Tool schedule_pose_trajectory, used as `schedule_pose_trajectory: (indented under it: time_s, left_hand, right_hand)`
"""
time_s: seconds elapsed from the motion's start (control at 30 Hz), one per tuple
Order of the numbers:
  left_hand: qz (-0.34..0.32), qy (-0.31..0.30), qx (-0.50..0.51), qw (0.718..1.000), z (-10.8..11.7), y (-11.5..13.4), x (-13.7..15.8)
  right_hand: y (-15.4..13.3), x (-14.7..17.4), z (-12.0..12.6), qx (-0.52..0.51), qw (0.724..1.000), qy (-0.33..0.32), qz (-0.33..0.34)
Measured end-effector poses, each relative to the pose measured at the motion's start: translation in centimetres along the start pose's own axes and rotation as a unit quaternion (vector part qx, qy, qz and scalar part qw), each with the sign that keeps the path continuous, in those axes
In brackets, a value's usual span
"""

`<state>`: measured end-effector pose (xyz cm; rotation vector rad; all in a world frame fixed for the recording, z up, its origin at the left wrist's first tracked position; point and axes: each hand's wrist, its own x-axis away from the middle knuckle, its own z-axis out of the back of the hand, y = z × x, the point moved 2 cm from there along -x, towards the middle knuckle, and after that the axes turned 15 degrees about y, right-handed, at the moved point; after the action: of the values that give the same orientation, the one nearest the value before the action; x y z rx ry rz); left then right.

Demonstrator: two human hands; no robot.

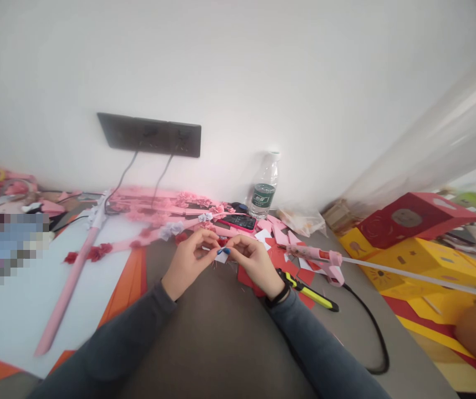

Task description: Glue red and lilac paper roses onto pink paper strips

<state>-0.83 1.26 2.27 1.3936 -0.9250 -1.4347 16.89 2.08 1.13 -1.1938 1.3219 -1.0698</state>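
Note:
My left hand (192,256) and my right hand (258,260) meet over the table with thumbs and forefingers pinched together. Between their fingertips is a small piece of white paper (221,257). Blue shows at both thumb tips, perhaps nail colour. Just beyond the fingers lie paper flowers in pink, red and white, including a white paper flower (172,230). Beside my right wrist rests a yellow-and-black utility knife (312,293), near scattered red paper pieces (277,259). A pink glue gun (332,269) with a long white glue stick in it lies further right.
A water bottle (263,191) stands by the wall, with a phone (240,221) in front. On the left, a pink paper tube (69,299) lies across white sheets over orange paper (125,285). Red and yellow boxes (418,266) stand right. A black cord (374,324) curves across the table.

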Motion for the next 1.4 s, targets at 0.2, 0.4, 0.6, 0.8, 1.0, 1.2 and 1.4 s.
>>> schedule_pose_trajectory:
  time_s: [0.2,0.4,0.6,0.8,1.0,1.2,1.4]
  left_hand:
    - [0.07,-0.032,0.06,0.995,-0.5,-0.2,-0.1]
    - [0.005,0.001,0.041,0.999,-0.3,0.0,-0.1]
    - [-0.14,0.023,-0.018,0.99,0.0,0.8,0.3]
    - [-0.291,0.058,-0.083,0.951,-0.1,1.4,1.0]
    - [-0.325,0.118,-0.124,0.93,0.3,1.3,0.8]
    - [-0.262,0.037,-0.086,0.96,-0.3,1.1,1.0]
    - [-0.127,0.009,0.022,0.992,-0.6,0.2,1.0]
  right_hand:
    - [-0.8,0.5,-0.1,0.005,0.999,0.029,0.035]
    - [-1.0,0.6,-0.2,0.009,0.997,0.032,0.066]
    - [-1.8,0.6,-0.2,0.064,0.983,0.022,0.172]
    - [-2.2,1.1,-0.4,0.108,0.964,0.014,0.244]
    - [-1.9,1.5,-0.9,0.118,0.971,0.017,0.208]
    - [-1.6,1.6,-1.1,0.129,0.975,-0.007,0.181]
    - [-1.5,1.1,-0.6,0.15,0.967,-0.004,0.206]
